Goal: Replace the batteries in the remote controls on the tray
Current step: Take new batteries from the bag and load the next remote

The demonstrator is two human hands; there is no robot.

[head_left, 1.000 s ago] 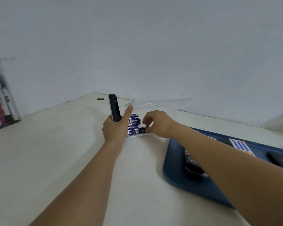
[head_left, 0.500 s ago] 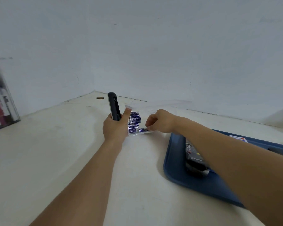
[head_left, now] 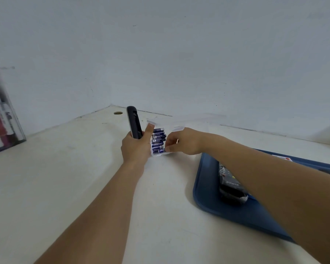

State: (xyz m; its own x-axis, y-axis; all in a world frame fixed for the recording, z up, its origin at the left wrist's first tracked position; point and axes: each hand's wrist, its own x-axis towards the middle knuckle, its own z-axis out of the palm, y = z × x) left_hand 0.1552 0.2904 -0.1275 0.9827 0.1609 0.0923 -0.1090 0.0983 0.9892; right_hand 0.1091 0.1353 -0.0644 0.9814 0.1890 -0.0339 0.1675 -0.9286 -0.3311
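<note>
Now your right hand (head_left: pixel 181 142) has shifted along the clear battery case (head_left: pixel 157 152) and pinches the end of the nearest battery (head_left: pixel 159 150) in the row, where a second ago it only touched it, so you look about to pull a fresh cell. Your left hand (head_left: pixel 135 148) keeps the black remote (head_left: pixel 134 122) gripped upright just beside the case, mid-tabletop. More remotes (head_left: pixel 231 187) lie on the blue tray (head_left: pixel 204 189) at the right edge, a clear box (head_left: pixel 2 115) at the left, under bare white walls.

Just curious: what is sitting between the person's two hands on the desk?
In the head view, a clear box of batteries sits between the left hand and right hand.
</note>
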